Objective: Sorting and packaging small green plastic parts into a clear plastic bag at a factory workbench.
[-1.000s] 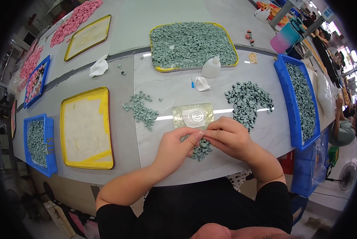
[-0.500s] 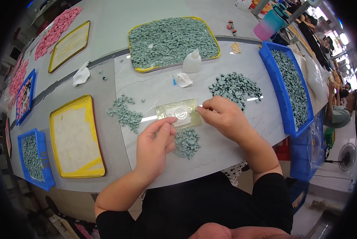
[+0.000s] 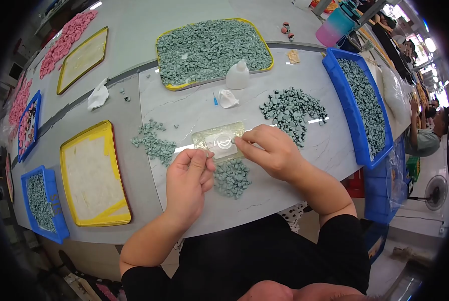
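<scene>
My left hand (image 3: 188, 183) is closed in a pinch at the left side of a clear pad (image 3: 232, 129); what its fingertips hold is too small to make out. From the right, my right hand (image 3: 272, 150) pinches a small green piece (image 3: 234, 141) over the pad. On the pad's middle is a white patch with a clear, glossy ring of glue (image 3: 223, 141). A pile of green pieces (image 3: 232, 180) lies just below the pad, a looser pile (image 3: 154, 143) to its left, and a darker, shinier pile (image 3: 292, 113) beyond my right hand.
A yellow-rimmed tray full of green pieces (image 3: 209, 50) stands at the back, with a white squeeze bottle (image 3: 238, 76) and crumpled tissue (image 3: 228, 99) before it. Blue bins (image 3: 330, 65) (image 3: 59, 220) flank the table. A yellow-edged tray (image 3: 115, 165) lies left.
My right hand has moved left, bringing its fingertips over the pad's white patch. My left hand has drawn back slightly left, away from the glue ring. The view has shifted a little.
</scene>
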The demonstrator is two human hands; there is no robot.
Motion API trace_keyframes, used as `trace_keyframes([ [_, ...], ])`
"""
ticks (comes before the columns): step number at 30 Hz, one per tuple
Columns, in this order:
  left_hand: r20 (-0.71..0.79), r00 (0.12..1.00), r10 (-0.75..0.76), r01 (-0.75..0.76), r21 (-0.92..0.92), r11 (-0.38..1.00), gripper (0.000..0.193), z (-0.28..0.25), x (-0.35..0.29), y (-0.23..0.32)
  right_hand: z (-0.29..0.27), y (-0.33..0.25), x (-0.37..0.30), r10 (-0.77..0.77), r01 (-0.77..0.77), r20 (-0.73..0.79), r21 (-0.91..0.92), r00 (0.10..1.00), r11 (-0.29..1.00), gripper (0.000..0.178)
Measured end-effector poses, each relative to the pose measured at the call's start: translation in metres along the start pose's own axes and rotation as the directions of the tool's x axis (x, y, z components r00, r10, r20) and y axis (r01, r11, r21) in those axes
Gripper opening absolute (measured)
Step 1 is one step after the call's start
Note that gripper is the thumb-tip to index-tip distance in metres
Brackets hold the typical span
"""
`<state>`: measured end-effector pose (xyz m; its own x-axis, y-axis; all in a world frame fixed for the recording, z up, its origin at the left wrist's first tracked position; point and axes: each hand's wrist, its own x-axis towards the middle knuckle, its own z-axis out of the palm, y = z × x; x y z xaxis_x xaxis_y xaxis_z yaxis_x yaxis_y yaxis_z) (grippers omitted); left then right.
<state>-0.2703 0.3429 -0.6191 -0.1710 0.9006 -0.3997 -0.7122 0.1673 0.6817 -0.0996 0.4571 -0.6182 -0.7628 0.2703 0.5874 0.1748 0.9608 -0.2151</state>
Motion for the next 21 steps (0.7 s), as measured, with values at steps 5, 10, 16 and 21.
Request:
trace_keyframes([
  [5, 0.000, 1.000, 0.026, -0.026, 0.032, 0.999, 0.014, -0.001, 0.002, -0.002, 0.005, 0.000, 0.004, -0.096, 0.096, 0.004, -0.057, 0.995, 0.994, 0.027],
  [10, -0.029, 0.999, 0.039, -0.037, 0.073, 0.997, 0.017, -0.001, 0.001, 0.001, 0.011, -0.002, 0.004, -0.111, 0.112, 0.011, -0.074, 0.994, 0.991, 0.027],
  [16, -0.061, 0.998, 0.031, -0.027, 0.068, 0.997, 0.014, -0.006, 0.001, 0.003, 0.015, -0.006, 0.007, -0.135, 0.136, 0.010, -0.099, 0.991, 0.986, 0.024],
  [21, 0.004, 1.000, -0.031, 0.031, 0.023, 0.999, 0.012, -0.009, -0.002, 0.000, 0.013, -0.009, 0.005, -0.081, 0.082, 0.027, -0.036, 0.996, 0.996, 0.025],
])
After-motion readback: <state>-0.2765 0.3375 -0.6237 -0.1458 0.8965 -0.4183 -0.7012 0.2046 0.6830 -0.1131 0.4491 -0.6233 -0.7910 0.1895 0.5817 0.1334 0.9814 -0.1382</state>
